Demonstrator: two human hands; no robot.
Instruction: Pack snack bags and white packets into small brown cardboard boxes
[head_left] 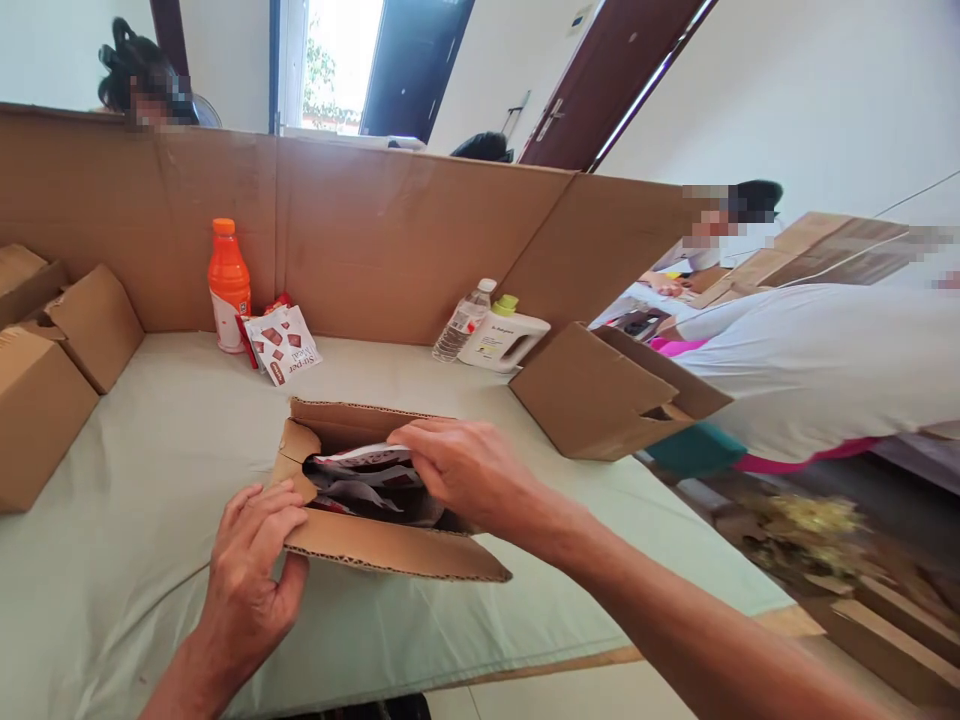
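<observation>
An open cardboard box (397, 545) sits before me on the cloth-covered table, its flaps spread. Inside are several white and dark red packets (360, 495), partly hidden by the walls and my fingers. My left hand (259, 550) grips the box's near left corner, fingers over the edge and thumb below. With its fingertips pinched on the top edge of a white packet (367, 457), my right hand (465, 470) reaches into the box opening. Behind the box, a white packet with red squares (285, 345) leans against an orange-capped bottle (229, 285).
A clear water bottle (463, 320) and a white jug with a green cap (502, 338) stand at the back. Cardboard boxes sit left (52, 400) and right (592, 390). A cardboard partition (390, 240) borders the table; people are beyond it and at the right.
</observation>
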